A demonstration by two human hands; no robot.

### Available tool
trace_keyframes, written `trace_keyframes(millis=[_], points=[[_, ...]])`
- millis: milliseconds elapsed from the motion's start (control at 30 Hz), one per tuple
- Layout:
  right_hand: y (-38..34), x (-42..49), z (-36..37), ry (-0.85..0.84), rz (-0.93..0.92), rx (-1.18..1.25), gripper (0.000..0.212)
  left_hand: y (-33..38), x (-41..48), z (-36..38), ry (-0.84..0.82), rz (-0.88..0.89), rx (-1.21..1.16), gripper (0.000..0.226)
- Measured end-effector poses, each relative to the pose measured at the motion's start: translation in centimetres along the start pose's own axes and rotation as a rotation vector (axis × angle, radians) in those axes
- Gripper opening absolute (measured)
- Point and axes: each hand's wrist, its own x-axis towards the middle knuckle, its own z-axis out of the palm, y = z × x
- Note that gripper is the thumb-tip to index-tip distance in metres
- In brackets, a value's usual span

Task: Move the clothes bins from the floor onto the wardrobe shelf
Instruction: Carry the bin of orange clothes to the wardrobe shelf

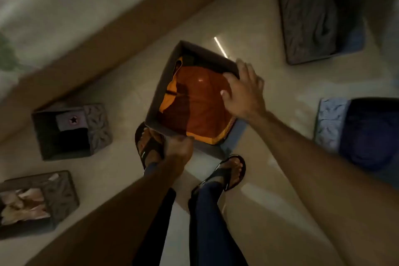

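A dark fabric bin (159, 90) holding orange and dark red folded clothes (198, 110) is in the middle of the head view, above the floor in front of my feet. My left hand (179, 149) is closed on its near rim. My right hand (241, 90) rests over the bin's far right corner, fingers spread across the rim and onto the clothes. Several more bins stand on the floor: one with dark clothes (71, 131) at the left, one with pale clothes (32, 203) at the lower left, a grey-filled one (311, 17) at the upper right, a blue one (362, 134) at the right.
My two feet in dark sandals (228, 170) stand on the pale tiled floor (269, 211) just below the held bin. A brown skirting and a light wall (75, 17) run diagonally across the upper left. The picture is dim and blurred.
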Motion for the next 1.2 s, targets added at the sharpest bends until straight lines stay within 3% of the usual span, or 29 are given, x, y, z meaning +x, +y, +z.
trace_keyframes(millis=[100, 200, 300, 400, 467, 600, 767, 933, 1000, 1200], points=[[0.6, 3.8, 2.3, -0.072, -0.061, -0.16, 0.054, -0.8, 3.6, 1.1, 0.066, -0.036, -0.079, 0.02], [0.8, 4.5, 3.3, -0.123, 0.012, -0.14, 0.05, -0.3, 4.2, 0.5, 0.125, 0.081, -0.013, 0.016], [0.7, 2.7, 3.4, -0.077, 0.256, -0.088, 0.035, 1.2, 4.6, -1.1, 0.258, 0.239, 0.026, 0.037], [1.8, 1.1, 3.9, -0.214, 0.497, 0.015, 0.034, 3.5, 5.9, -3.0, 0.271, 0.401, -0.045, 0.05], [2.7, 0.3, 4.6, -0.251, 0.523, 0.11, 0.031, 5.6, 7.1, -4.4, 0.24, 0.473, 0.138, 0.046], [3.4, -0.4, 5.6, -0.236, 0.55, 0.337, 0.036, 8.8, 9.2, -5.8, 0.131, 0.342, 0.481, 0.045], [3.8, -2.4, 4.4, -0.161, 0.593, 0.444, 0.055, 9.1, 7.7, -6.6, 0.186, 0.418, 0.629, 0.044], [4.4, -8.5, -3.5, -0.053, 0.544, 0.46, 0.057, 7.4, 1.4, -8.1, 0.097, 0.53, 0.585, 0.028], [4.4, -12.2, -7.7, -0.01, 0.55, 0.474, 0.055, 8.8, -6.4, -8.5, 0.076, 0.582, 0.581, 0.023], [2.7, -27.3, -24.5, 0.167, 0.511, 0.548, 0.049, 12.0, -30.9, -10.4, 0.151, 0.682, 0.658, 0.038]])
